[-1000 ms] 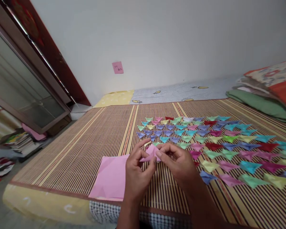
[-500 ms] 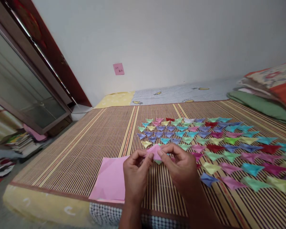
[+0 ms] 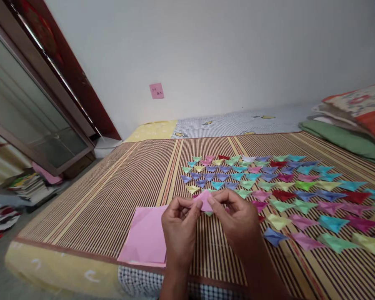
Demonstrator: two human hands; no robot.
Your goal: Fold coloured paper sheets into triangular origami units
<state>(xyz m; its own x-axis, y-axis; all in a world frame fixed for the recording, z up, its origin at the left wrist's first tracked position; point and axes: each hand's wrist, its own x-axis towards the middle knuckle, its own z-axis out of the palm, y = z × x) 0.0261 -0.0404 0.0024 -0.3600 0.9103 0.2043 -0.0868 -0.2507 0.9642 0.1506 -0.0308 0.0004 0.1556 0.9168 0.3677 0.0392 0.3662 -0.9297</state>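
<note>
A small folded pink paper is pinched between both hands above the striped mat. My left hand grips its left side between thumb and fingers. On its right side, my right hand holds it the same way. Beside my left wrist lies a stack of square pink sheets, partly covered by that hand. Rows of small folded papers in many colours, such as a blue one, spread over the mat beyond and to the right of my hands.
A pink note is stuck on the white wall. Cushions and a green folded cloth lie at the right back. Books are piled at the far left, below a glass-panelled door.
Both hands keep their pinch on the pink paper, almost in the same place. The whole view has shifted very slightly.
</note>
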